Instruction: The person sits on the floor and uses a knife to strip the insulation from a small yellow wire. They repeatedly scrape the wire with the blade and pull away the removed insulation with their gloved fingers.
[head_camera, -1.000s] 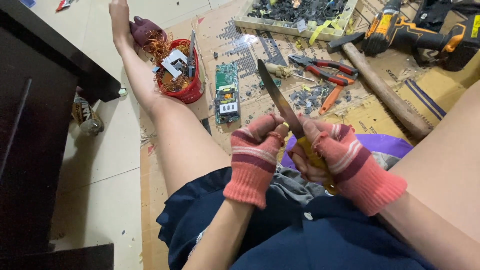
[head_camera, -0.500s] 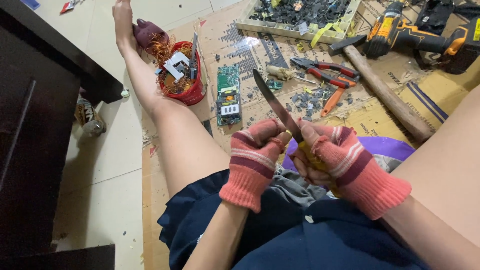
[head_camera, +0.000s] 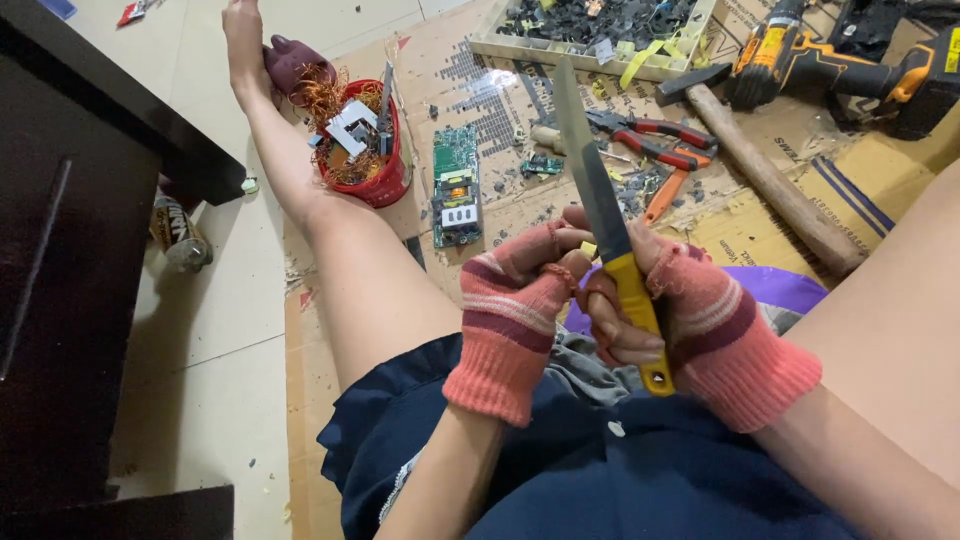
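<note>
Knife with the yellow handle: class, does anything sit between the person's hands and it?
Nothing visible does. The right hand already grips the knife by its yellow handle, blade pointing up and away. The left hand presses close beside it, and what its fingertips pinch there is hidden.

1. Gloves: the left hand (head_camera: 515, 300) and right hand (head_camera: 700, 320) wear salmon-pink knit with darker red and pale stripes.
2. Knife (head_camera: 610, 230): grey blade, yellow handle.
3. Shorts (head_camera: 600, 470): dark navy.
4. Bucket (head_camera: 385, 175): red, full of copper-orange wire.
5. Circuit board (head_camera: 456, 185): green.
6. Pliers (head_camera: 650, 135): red and black handles.
7. Drill (head_camera: 840, 65): black and orange.
8. Cardboard (head_camera: 300, 420): brown, dark print.
9. Floor (head_camera: 210, 330): pale cream tiles.
</note>
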